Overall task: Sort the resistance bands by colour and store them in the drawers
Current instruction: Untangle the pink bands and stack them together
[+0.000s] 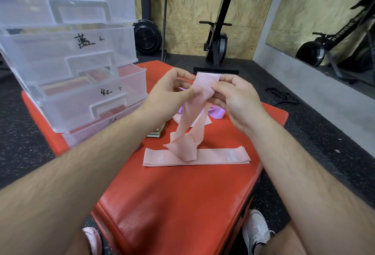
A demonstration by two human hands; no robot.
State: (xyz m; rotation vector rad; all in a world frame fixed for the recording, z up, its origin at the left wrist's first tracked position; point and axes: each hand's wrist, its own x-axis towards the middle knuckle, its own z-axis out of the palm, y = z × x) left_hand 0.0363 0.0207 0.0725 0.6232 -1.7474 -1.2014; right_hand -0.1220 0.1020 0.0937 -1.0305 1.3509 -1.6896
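Note:
A thin pink resistance band (193, 116) hangs twisted between both hands above the red padded bench (182, 198). My left hand (170, 90) pinches it near the top on the left side, and my right hand (235, 96) pinches its upper end from the right. Its lower end drapes onto a flat folded pink fabric band (219, 156) marked 15, lying on the bench. A purple band (216, 112) lies behind my hands, partly hidden. The clear plastic drawer unit (71, 55) stands at the left; its third drawer (97, 92) is pulled out.
A small dark-edged flat object (155, 133) peeks out beside the lowest drawer. A black strap (282, 95) lies on the speckled rubber floor to the right. Rowing machines (219, 31) stand against the wooden wall. A mirror (324, 21) lines the right wall. My shoes (255, 232) show below the bench.

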